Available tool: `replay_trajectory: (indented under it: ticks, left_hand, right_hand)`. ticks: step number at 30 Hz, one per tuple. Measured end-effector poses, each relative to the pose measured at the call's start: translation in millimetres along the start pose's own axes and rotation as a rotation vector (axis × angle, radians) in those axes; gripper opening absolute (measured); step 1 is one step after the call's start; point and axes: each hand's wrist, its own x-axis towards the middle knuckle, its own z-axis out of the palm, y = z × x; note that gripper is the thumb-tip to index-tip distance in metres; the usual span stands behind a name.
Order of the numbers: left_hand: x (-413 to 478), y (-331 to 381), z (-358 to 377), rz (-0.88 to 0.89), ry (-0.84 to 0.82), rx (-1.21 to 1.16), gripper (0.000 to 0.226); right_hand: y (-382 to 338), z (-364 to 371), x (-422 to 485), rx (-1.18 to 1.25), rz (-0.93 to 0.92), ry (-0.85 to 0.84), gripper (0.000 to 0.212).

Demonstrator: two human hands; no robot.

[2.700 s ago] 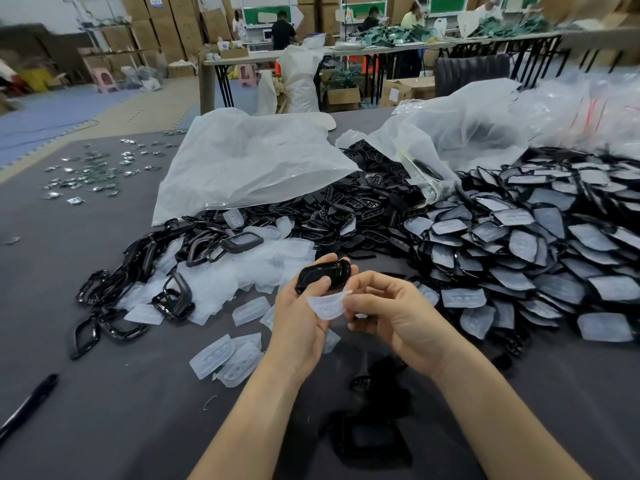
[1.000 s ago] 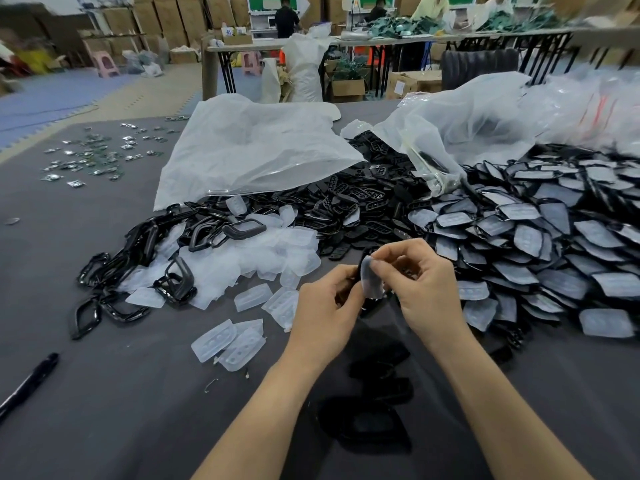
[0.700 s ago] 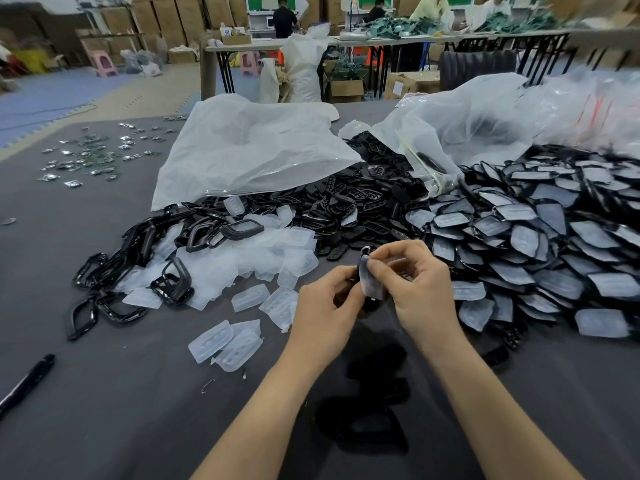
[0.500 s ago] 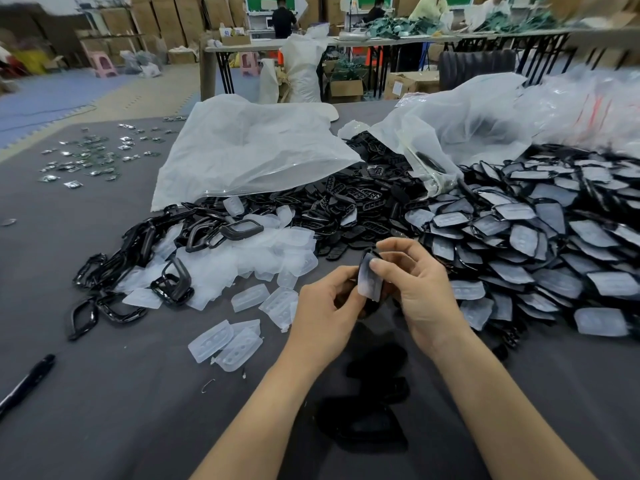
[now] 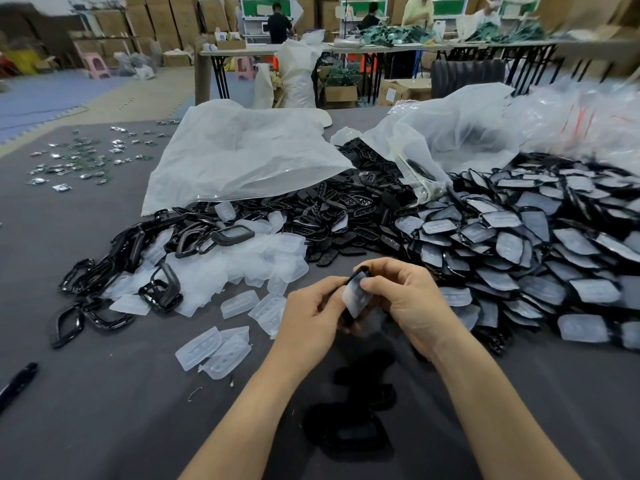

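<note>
Translucent pad (image 5: 356, 296) sits between our two grips, raised above the grey surface (image 5: 104, 410) and just in front of the piles. Our left grip (image 5: 311, 318) curls round a black shell (image 5: 361, 271) from behind and below, so only the shell's upper edge shows. Our right grip (image 5: 407, 303) pinches the pad's right edge between thumb and forefinger and holds it against the shell's face.

We judge this fitting to be midway. The pad lies on the shell but looks slightly askew, with its lower corner standing clear, so it wants pressing home all round. Whether any edge has seated we cannot tell, since the fingers cover it.

Of the larger job, much is done: a broad heap of fitted shells (image 5: 519, 258) spreads to our right. Plenty is left too. Loose pads (image 5: 242, 268) lie heaped to our left, and bare black shells (image 5: 346, 209) spill from a plastic bag (image 5: 249, 154) beyond.
</note>
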Motion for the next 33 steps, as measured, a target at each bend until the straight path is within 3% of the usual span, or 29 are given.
replay_trajectory:
  ticks: [3,8,12,22,28,33]
  left_hand:
    - [0.5,4.1,2.8,-0.097,-0.009,-0.236,0.034]
    - [1.0,4.2,2.7,0.002,0.050,0.081,0.024]
    - [1.4,6.3,2.8,-0.013,0.060,0.063,0.026]
    - [3.7,1.5,-0.4,0.045,0.079,0.156,0.030]
    - [4.6,-0.8,-0.3,0.036,0.103,0.134,0.027]
    - [3.4,-0.5,0.0,0.042,0.111,0.143,0.027]
  right_hand:
    - [-0.5,-1.9,1.4,-0.054,-0.024,-0.003,0.020]
    - [2.0,-4.2,1.7,0.001,-0.025,-0.034,0.016]
    - [0.8,-2.4,0.6,0.043,-0.032,-0.041,0.009]
    - [3.6,-2.7,1.0,-0.136,-0.090,-0.042,0.013]
    - [-1.8,-2.7,-0.6,0.007,-0.037,-0.092,0.014]
    - [-1.7,-2.5,-2.0,-0.043,-0.037,-0.094,0.019]
